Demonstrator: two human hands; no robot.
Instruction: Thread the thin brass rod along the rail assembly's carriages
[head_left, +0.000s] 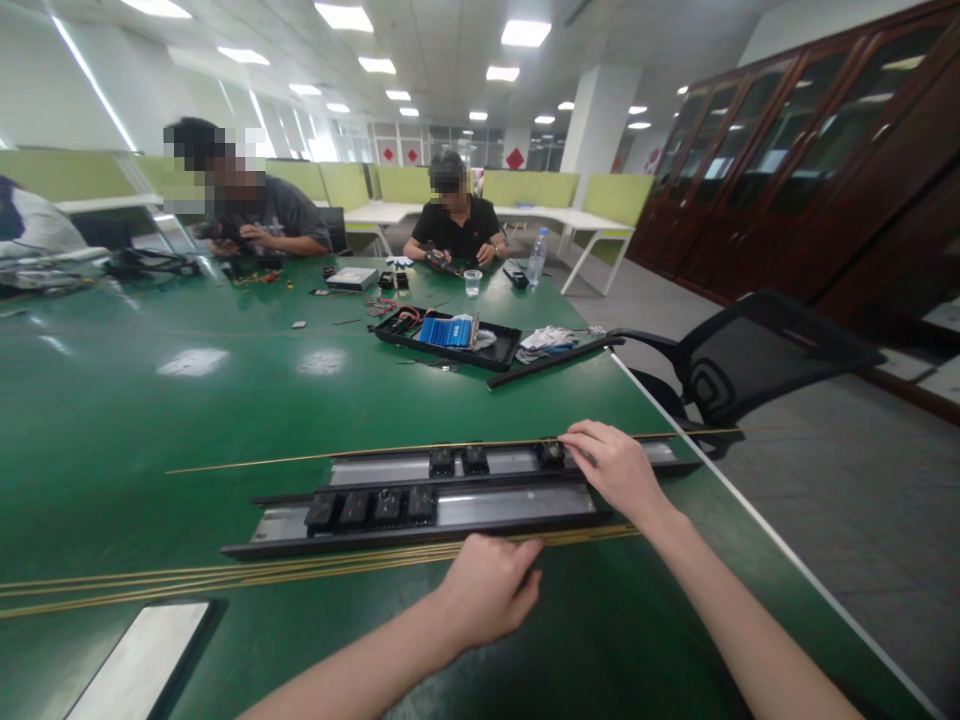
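Observation:
Two dark channel rails with silvery insides lie side by side. Several black square blocks [388, 505] sit toward the left end of the near rail [517, 503]; a few more are spaced along the far rail [379, 468]. My right hand [615, 468] pinches a long thin brass rod [300, 460] at the far rail's back edge, beside its rightmost block [551, 455]. In front of the near rail lies a bundle of similar rods [337, 572]. My left hand [487, 590] is curled closed against this bundle, its palm side hidden, so I cannot tell what it holds.
A silver-topped flat slab [142, 660] lies front left. Farther back are a black tray [499, 345] with a blue finned part [446, 331], gloves [547, 342] and a black strip [555, 362]. A chair [780, 350] stands right of the table edge. Two people work opposite.

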